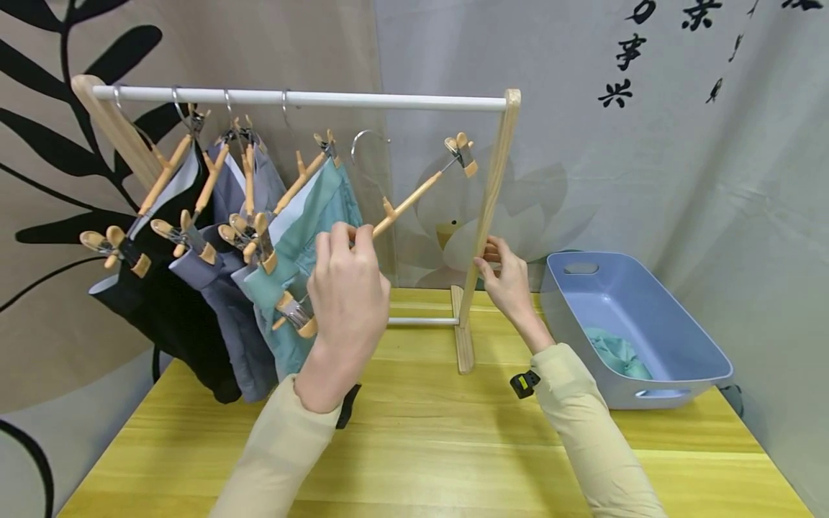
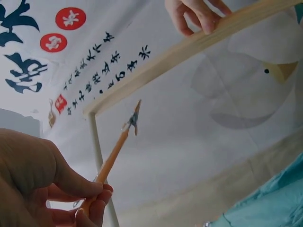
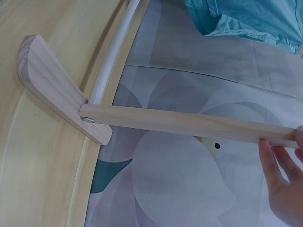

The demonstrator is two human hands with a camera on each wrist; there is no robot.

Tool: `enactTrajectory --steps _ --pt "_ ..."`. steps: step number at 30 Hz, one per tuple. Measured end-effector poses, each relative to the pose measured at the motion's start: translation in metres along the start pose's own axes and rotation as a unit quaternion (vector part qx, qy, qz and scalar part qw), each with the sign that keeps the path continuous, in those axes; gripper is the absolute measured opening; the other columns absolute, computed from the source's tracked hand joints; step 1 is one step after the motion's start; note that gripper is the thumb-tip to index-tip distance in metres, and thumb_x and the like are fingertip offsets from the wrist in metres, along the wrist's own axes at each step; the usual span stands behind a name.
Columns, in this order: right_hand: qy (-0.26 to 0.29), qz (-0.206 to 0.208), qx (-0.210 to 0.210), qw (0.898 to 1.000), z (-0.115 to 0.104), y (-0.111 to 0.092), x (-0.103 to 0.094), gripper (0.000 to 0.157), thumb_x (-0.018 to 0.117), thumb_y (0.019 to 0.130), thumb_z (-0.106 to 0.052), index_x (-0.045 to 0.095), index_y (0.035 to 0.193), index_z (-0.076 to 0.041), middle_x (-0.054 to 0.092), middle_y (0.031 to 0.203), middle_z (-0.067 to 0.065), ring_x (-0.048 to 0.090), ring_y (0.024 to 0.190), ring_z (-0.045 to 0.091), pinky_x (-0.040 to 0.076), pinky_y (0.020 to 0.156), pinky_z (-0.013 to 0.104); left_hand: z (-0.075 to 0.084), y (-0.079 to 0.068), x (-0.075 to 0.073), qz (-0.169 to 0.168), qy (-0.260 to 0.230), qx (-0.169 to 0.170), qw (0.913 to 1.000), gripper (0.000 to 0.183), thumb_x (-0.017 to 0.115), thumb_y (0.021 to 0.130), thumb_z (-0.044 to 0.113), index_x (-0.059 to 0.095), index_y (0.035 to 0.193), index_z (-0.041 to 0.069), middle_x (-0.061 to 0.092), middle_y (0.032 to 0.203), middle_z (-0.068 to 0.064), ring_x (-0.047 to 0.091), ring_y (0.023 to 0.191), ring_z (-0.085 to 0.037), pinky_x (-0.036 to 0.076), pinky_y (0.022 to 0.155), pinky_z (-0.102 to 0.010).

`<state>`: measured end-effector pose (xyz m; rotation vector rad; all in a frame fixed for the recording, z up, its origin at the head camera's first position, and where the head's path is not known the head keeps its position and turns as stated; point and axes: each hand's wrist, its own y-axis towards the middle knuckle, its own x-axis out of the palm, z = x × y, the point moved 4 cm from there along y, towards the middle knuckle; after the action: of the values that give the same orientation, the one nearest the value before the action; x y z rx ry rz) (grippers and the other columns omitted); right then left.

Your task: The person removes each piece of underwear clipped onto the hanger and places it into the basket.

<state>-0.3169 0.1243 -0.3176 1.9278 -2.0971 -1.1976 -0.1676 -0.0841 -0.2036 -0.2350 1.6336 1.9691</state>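
My left hand (image 1: pixel 350 288) grips the bar of a wooden clip hanger (image 1: pixel 414 198). No garment hangs from this hanger, and its metal hook (image 1: pixel 370 135) stands below the white rail (image 1: pixel 401 101), apart from it. In the left wrist view, thumb and fingers pinch the hanger's bar (image 2: pixel 111 158), which slants upward. On the right side, my right hand (image 1: pixel 508 280) holds the wooden post (image 1: pixel 495 173) of the clothes rack. The right wrist view has thumb and fingertips on both sides of that post (image 3: pixel 180 122).
Left on the rail hang a black garment (image 1: pixel 175 316), blue-grey clothing (image 1: pixel 239 324) and a teal garment (image 1: pixel 343 194), all on clip hangers. A blue basket (image 1: pixel 686 331) with a teal cloth (image 1: pixel 618 354) inside stands right of the rack on the wooden table (image 1: pixel 414 446).
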Motion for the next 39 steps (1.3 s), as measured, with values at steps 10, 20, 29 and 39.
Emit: enactTrajectory --steps 10,20,29,39 --pt "0.0 0.002 -0.003 1.0 0.001 0.0 0.0 0.038 0.06 0.092 -0.011 0.051 0.128 -0.001 0.064 0.115 0.021 0.064 0.104 0.035 0.056 0.08 0.046 0.013 0.001 0.016 -0.041 0.013 -0.01 0.999 0.023 0.058 0.083 -0.01 0.067 0.103 -0.004 0.057 0.095 -0.019 0.051 0.08 -0.032 0.05 0.044 -0.04" --pt "0.003 0.002 -0.005 1.0 0.001 0.0 0.001 0.038 0.06 0.092 -0.011 0.051 0.128 -0.001 0.064 0.114 0.021 0.064 0.104 0.034 0.056 0.08 0.046 0.031 0.009 0.024 -0.046 0.044 -0.005 0.9979 0.019 0.06 0.083 -0.005 0.066 0.101 -0.002 0.058 0.097 -0.017 0.051 0.081 -0.029 0.05 0.043 -0.036" --pt "0.002 0.004 -0.007 1.0 0.001 0.0 0.001 0.037 0.06 0.093 -0.012 0.052 0.128 -0.001 0.064 0.114 0.02 0.064 0.104 0.034 0.056 0.08 0.047 0.049 0.02 0.032 -0.045 0.07 -0.009 0.9965 0.018 0.06 0.088 0.002 0.066 0.104 -0.002 0.059 0.098 -0.014 0.052 0.083 -0.025 0.054 0.048 -0.033" --pt "-0.007 0.007 -0.01 1.0 0.001 0.001 0.002 0.037 0.06 0.092 -0.011 0.052 0.127 -0.001 0.065 0.114 0.02 0.065 0.103 0.034 0.057 0.079 0.046 0.062 0.031 0.042 -0.05 0.069 -0.016 0.9962 0.018 0.058 0.09 0.004 0.065 0.106 -0.001 0.058 0.099 -0.013 0.051 0.085 -0.024 0.054 0.05 -0.031"
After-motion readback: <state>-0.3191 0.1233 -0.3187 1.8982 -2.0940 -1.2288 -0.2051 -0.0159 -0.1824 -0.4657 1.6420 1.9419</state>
